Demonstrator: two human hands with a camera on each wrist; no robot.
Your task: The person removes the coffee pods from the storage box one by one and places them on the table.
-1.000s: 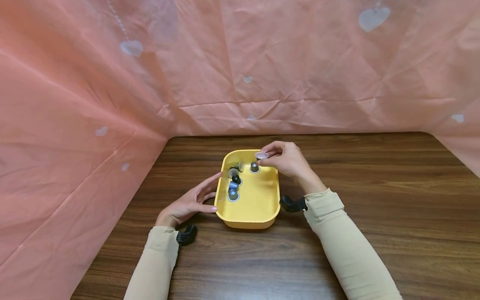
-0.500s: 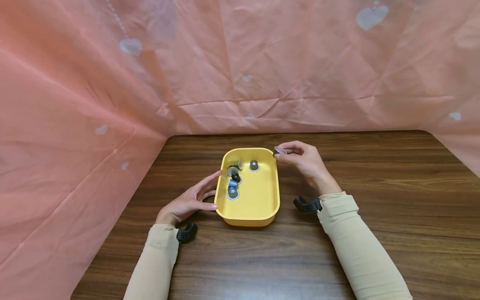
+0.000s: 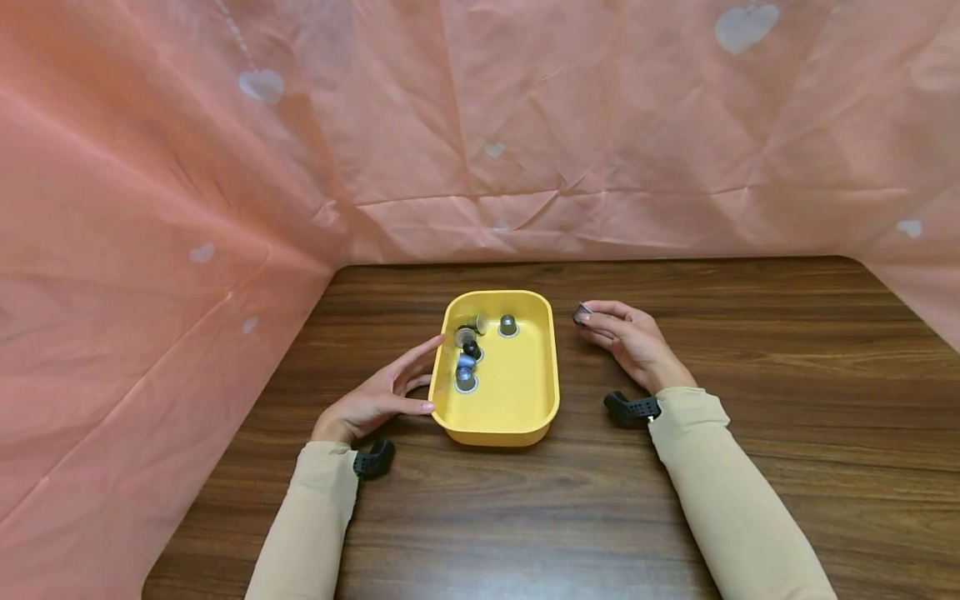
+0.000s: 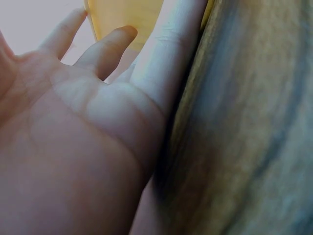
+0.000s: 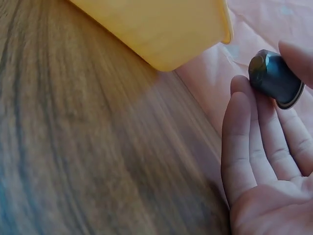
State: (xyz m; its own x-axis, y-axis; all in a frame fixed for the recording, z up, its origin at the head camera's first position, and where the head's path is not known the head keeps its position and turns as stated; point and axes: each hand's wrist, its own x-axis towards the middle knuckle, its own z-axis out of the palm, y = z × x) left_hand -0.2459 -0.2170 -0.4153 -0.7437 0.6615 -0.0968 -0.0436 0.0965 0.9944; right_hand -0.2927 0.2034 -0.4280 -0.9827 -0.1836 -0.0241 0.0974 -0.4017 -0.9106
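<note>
A yellow tub stands on the wooden table, with several coffee capsules inside. Most of these, including a blue capsule and a black capsule, cluster along its left wall. A grey capsule stands upside down near the back. My left hand rests against the tub's left side, fingers extended, thumb at the rim; its fingertips meet the yellow wall in the left wrist view. To the right of the tub, my right hand pinches a dark coffee capsule between thumb and fingers.
The brown wooden table runs out on both sides of the tub. Pink cloth with white hearts hangs behind the table and along its left side. Black bands sit on both wrists.
My right hand has lifted the dark capsule out over the tub's right rim and carried it to the right, turning it over on its side. The left hand stays at the tub.
</note>
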